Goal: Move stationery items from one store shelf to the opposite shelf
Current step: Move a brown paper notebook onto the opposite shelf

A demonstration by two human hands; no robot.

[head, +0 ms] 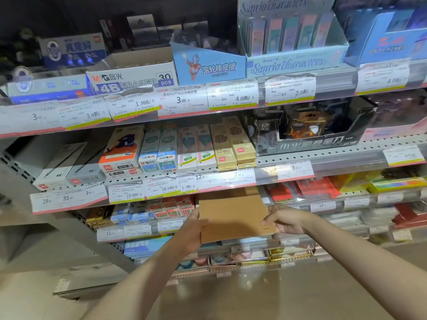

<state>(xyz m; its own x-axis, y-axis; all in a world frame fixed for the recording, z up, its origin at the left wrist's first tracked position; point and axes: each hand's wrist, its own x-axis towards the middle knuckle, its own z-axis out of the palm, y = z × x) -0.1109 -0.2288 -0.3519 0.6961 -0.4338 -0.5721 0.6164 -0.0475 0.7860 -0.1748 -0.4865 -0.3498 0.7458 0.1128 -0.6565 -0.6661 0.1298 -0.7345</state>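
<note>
- Head view: my left hand (193, 229) and right hand (285, 220) are clamped on opposite edges of the brown notebook (233, 215).
- Its long axis runs along the shelf's front edge (231, 181); I judge both hands equally near.

Open aisle below; price-tag rail (226, 181) overhangs the brown notebook (235, 218), red packs (282, 192) beside.

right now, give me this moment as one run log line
item: brown notebook | left hand: grips left edge | right hand: grips right edge | place: in front of lower shelf
</note>
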